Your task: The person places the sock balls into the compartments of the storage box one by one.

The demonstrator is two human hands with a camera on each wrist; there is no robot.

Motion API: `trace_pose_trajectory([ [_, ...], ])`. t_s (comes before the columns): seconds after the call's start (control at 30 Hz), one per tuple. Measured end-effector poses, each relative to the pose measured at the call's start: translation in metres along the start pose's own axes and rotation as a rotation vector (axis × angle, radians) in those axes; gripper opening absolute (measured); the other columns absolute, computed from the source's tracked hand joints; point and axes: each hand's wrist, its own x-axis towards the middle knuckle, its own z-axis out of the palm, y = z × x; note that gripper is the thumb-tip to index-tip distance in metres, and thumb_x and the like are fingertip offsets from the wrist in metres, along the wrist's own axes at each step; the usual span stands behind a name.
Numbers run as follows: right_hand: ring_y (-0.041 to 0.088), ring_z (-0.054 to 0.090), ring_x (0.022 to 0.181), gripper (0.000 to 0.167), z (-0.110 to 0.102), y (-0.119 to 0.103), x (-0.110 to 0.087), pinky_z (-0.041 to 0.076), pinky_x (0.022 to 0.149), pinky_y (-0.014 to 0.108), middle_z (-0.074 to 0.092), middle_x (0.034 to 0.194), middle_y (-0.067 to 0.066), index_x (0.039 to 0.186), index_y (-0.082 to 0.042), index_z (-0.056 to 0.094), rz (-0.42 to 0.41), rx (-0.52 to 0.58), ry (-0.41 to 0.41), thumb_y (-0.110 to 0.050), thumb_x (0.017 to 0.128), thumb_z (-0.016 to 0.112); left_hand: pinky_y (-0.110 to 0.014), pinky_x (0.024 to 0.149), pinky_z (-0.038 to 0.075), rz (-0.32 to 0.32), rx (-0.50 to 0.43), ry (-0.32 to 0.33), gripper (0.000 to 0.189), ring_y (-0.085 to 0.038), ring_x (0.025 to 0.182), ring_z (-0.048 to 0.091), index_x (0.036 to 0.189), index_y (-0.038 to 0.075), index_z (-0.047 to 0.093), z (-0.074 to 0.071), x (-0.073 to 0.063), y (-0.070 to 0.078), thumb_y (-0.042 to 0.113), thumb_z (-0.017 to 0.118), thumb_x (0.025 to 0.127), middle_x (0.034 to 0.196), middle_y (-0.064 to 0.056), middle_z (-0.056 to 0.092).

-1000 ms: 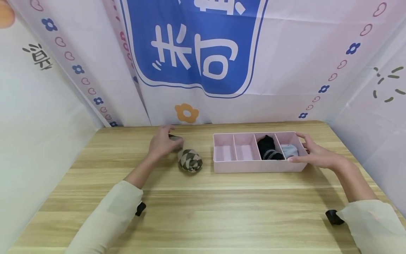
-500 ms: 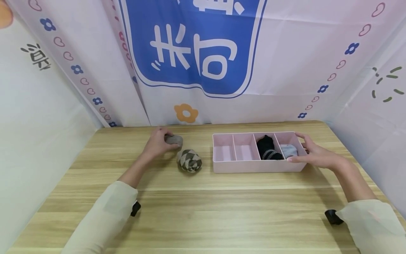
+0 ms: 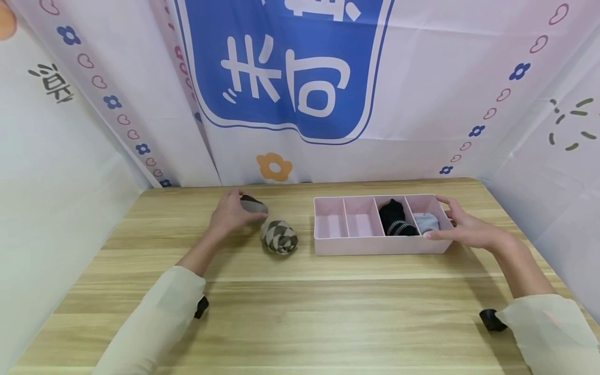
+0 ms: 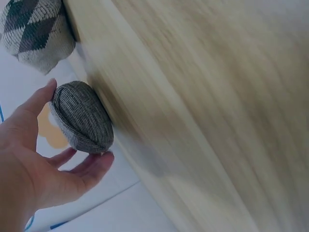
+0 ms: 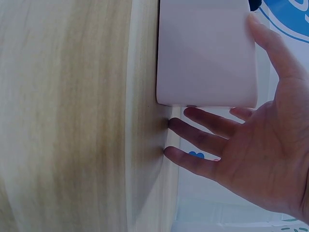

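Note:
At the back left of the table, my left hand (image 3: 229,212) holds a grey ribbed rolled sock (image 4: 82,116), thumb on one end and fingertips at the other. A rolled sock with a brown-and-beige diamond pattern (image 3: 279,237) lies just to the right of that hand. The pink divided storage box (image 3: 379,246) stands farther right, and my right hand (image 3: 471,229) grips its right end, thumb on the front edge. Inside, a black sock (image 3: 395,216) with pale stripes fills the third compartment from the left; a light grey-blue sock (image 3: 427,222) lies in the rightmost.
The two left compartments (image 3: 329,224) of the box show only their pink floor. Printed cloth walls (image 3: 412,104) border the wooden table (image 3: 300,312) at the back and sides. Black wrist devices (image 3: 492,320) stick out at both sleeves.
My left hand has shifted slightly left with the grey sock, which has turned in its fingers and now shows a dark upper part. The right hand and box stay where they were.

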Motion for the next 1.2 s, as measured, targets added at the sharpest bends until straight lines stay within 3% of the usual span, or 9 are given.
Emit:
trace_pose_trajectory([
  [0.27, 0.056, 0.036, 0.134, 0.108, 0.0, -0.001, -0.001, 0.031, 0.106, 0.077, 0.033, 0.148, 0.043, 0.161, -0.002, -0.007, 0.001, 0.002, -0.001, -0.033, 0.094, 0.072, -0.057, 0.101, 0.05, 0.065, -0.029, -0.025, 0.089, -0.048, 0.124, 0.051, 0.149, -0.008, 0.04, -0.003, 0.003, -0.008, 0.029, 0.086, 0.083, 0.144, -0.033, 0.046],
  [0.83, 0.057, 0.035, 0.135, 0.108, 0.0, 0.0, -0.002, 0.031, 0.106, 0.077, 0.032, 0.148, 0.045, 0.161, -0.001, -0.008, -0.001, -0.01, 0.0, -0.033, 0.095, 0.071, -0.058, 0.104, 0.048, 0.116, -0.111, -0.03, 0.081, -0.048, 0.126, 0.05, 0.147, -0.007, 0.044, -0.003, 0.001, -0.016, 0.018, 0.086, 0.083, 0.144, -0.032, 0.048],
  [1.2, 0.057, 0.033, 0.137, 0.109, -0.001, 0.0, 0.001, 0.029, 0.106, 0.079, 0.03, 0.15, 0.043, 0.162, -0.004, -0.007, 0.003, 0.003, -0.004, -0.034, 0.094, 0.072, -0.055, 0.106, 0.047, 0.114, -0.128, -0.021, 0.084, -0.047, 0.126, 0.051, 0.149, -0.011, 0.04, -0.005, 0.0, -0.019, 0.015, 0.086, 0.083, 0.146, -0.034, 0.048],
])
